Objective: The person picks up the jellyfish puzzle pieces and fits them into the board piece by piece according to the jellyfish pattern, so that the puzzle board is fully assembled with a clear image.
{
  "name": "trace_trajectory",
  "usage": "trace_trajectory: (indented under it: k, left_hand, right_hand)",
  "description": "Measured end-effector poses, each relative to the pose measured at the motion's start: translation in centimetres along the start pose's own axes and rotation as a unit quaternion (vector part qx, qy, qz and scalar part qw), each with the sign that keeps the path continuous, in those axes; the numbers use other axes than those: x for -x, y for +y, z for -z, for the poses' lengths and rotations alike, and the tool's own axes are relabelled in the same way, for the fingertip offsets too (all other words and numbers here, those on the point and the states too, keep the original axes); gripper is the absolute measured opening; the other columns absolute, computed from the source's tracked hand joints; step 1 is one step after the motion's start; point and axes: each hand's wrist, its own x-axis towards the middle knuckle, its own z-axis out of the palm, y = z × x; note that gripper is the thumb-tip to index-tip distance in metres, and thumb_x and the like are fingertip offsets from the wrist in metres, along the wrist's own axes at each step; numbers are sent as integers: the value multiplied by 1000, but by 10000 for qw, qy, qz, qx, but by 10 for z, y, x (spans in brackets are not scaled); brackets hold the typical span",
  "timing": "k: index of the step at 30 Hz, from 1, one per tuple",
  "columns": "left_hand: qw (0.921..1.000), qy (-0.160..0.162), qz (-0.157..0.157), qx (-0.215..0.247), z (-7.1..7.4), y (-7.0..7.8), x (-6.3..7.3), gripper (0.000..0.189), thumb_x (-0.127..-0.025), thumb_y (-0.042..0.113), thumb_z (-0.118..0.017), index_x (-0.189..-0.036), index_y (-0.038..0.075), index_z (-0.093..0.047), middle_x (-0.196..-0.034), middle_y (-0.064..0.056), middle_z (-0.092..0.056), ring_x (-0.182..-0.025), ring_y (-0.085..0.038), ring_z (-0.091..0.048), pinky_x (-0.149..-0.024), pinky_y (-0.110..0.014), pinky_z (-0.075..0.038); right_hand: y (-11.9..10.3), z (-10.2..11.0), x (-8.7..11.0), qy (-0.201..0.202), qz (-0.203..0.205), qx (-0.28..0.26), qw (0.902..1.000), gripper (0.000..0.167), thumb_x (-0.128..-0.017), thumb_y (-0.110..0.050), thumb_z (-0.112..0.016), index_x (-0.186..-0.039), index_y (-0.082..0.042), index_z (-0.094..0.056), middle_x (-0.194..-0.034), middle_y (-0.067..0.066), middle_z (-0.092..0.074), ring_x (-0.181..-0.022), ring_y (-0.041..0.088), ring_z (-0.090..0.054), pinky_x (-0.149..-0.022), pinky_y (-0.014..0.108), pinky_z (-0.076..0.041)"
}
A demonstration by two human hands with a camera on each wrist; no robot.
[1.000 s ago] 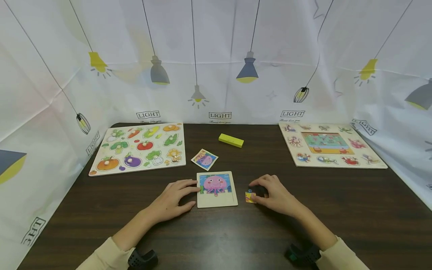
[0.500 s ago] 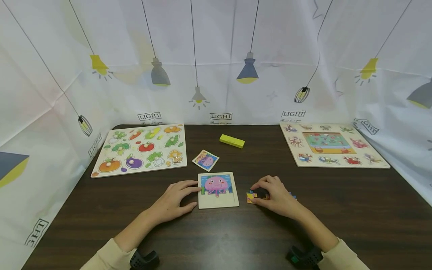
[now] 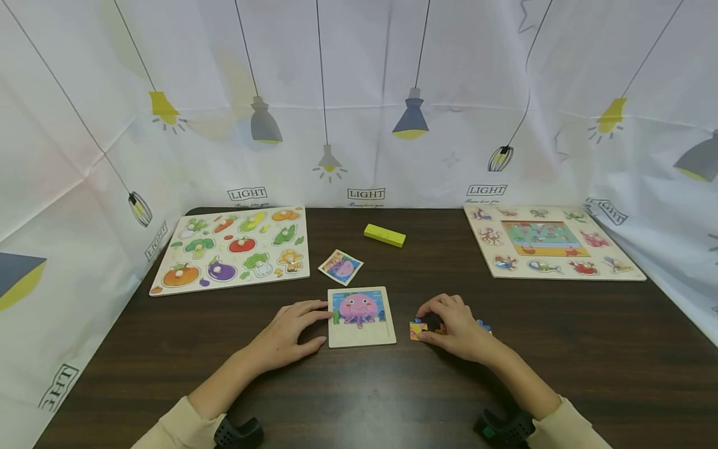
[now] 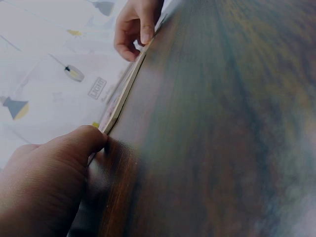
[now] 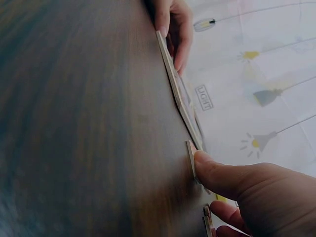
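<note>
"What are the fingers doing?"
"The right hand's thumb and forefinger pinch a yellow puzzle piece, at three o'clock from the jellyfish board."
"And the left hand?"
"Fingers loosely spread, tips touching the board's nine o'clock edge."
"Farther out?"
"Picture card at eleven, vegetable board at ten, sea-animal board at two."

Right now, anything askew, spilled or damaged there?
Nothing looks spilled or damaged. The small picture card lies diagonally just beyond the jellyfish board, which sits nearly square-on. That board's near strip is bare, but loose puzzle pieces are at the right hand, so it probably isn't a fault.
</note>
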Motion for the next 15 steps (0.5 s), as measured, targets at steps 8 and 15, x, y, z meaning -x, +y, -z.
trace_trajectory:
  k: [8, 15]
  left_hand:
    - [10000, -42, 70, 32, 0, 1, 1, 43, -88, 32, -60, -127, 16, -55, -135, -3, -45, -126, -19, -37, -97, -45, -30]
    - [10000, -45, 67, 25, 1, 1, 0, 43, -88, 32, -60, -127, 16, -55, -135, -4, -45, -126, -19, -37, -96, -45, -30]
  right_hand:
    - [1, -2, -2, 120, 177, -227, 9995, 32, -75, -21, -76, -99, -16, -56, -91, -8, -56, -85, 16, -45, -71, 34, -33]
    - [-1, -2, -4, 256, 247, -442, 9984, 25, -80, -12, -71, -99, -13, -55, -82, -11, -56, -71, 6, -50, -58, 22, -41]
